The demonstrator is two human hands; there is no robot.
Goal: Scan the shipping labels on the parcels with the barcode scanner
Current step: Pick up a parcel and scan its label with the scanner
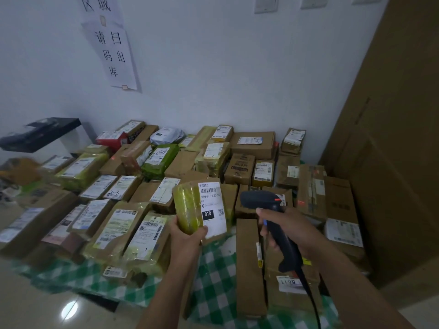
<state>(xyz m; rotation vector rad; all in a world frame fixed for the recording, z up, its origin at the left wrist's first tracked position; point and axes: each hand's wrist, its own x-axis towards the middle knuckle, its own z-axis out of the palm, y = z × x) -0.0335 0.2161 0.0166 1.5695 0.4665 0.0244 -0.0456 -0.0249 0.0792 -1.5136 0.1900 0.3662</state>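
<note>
Above the desk centre, the parcel (187,205) is held upright, clear of the pile, with its label (212,207) facing the camera. The left hand (187,233) grips the lower end from 6 o'clock, fingers wrapped round the left side and thumb on the label's lower corner. The wrap is glossy yellow-green tape, judged slick: grip on the edges and keep clear of the barcode at the label's top. One-hand size suggests low weight. The wrap looks slightly soft, so avoid squeezing. At 3 o'clock of the parcel, the right hand (292,231) is closed round the handle of the scanner (260,200), whose head faces 9 o'clock, toward the parcel. The cable (311,298) trails to 5 o'clock. Other parcels (251,143) cover the desk (213,281) from 9 through 12 to 3 o'clock, labels mostly up.
</note>
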